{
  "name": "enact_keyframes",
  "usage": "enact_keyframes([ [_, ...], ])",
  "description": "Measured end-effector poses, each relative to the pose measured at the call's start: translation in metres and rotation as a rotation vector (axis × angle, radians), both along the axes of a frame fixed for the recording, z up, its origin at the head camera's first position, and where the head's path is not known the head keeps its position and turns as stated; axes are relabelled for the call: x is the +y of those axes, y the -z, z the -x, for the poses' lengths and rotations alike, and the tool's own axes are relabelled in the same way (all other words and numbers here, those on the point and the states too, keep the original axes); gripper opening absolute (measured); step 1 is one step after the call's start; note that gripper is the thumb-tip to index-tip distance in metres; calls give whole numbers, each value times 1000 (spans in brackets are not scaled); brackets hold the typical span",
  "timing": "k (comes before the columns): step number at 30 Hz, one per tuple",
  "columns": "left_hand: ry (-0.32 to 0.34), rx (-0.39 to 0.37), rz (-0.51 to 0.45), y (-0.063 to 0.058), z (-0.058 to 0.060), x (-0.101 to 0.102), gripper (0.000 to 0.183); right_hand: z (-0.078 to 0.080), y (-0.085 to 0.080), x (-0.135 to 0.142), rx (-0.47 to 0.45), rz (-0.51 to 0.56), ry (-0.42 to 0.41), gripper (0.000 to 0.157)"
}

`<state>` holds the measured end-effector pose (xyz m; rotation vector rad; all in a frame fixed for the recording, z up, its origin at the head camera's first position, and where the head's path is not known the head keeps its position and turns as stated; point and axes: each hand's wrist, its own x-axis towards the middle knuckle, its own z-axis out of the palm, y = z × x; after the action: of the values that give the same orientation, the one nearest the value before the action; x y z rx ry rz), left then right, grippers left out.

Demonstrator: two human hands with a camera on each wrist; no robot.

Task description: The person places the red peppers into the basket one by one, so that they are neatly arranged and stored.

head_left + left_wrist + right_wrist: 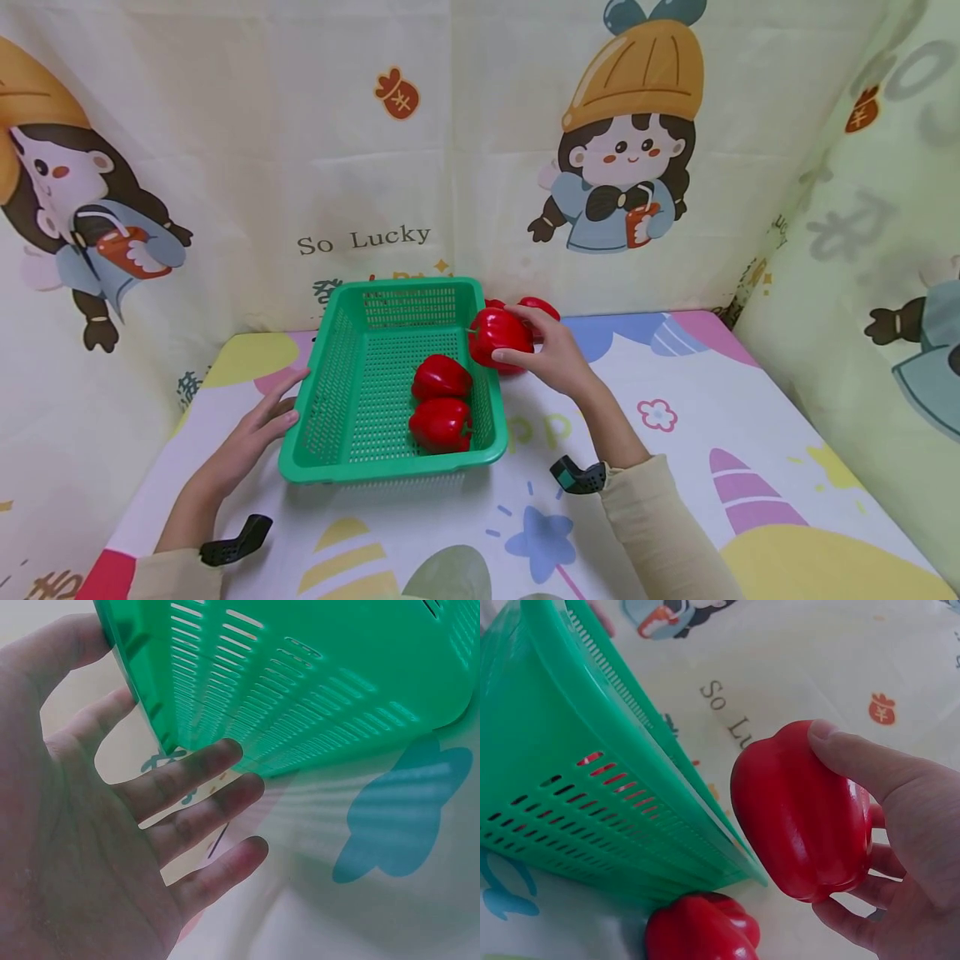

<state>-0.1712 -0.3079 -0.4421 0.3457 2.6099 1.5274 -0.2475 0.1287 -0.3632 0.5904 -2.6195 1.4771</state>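
My right grip (553,352) holds a red bell pepper (498,336) by the green plastic basket's right rim (495,417); left grip (251,429) loosely spread, touching the left rim. Pepper's probably light, hollow-stiff, slick, bruisable: best held gently round its broad sides.

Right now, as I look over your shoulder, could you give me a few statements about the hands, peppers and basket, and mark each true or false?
1. The right hand holds a red pepper. True.
2. The basket is yellow. False: it is green.
3. Five peppers lie inside the basket. False: two do, an upper pepper and a lower pepper as the head view shows them.
4. The left hand is at the basket's left side. True.
5. The left hand holds a pepper too. False: it holds none.
6. At least one other pepper sits outside the basket. True.
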Motion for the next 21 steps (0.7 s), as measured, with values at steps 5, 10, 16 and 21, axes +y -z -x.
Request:
enact_keyframes([
  [5, 1, -5, -3, 0, 0, 0, 57, 0, 1, -5, 3, 12, -14, 71],
  [10, 1, -6, -3, -1, 0, 0, 57, 2, 3, -8, 18, 18, -24, 69],
  [16, 3, 1, -5, -1, 0, 0, 57, 3, 3, -10, 3, 19, -25, 68],
  [21, 4, 6, -4, 0, 0, 0, 56, 3, 2, -13, -24, 8, -29, 71],
])
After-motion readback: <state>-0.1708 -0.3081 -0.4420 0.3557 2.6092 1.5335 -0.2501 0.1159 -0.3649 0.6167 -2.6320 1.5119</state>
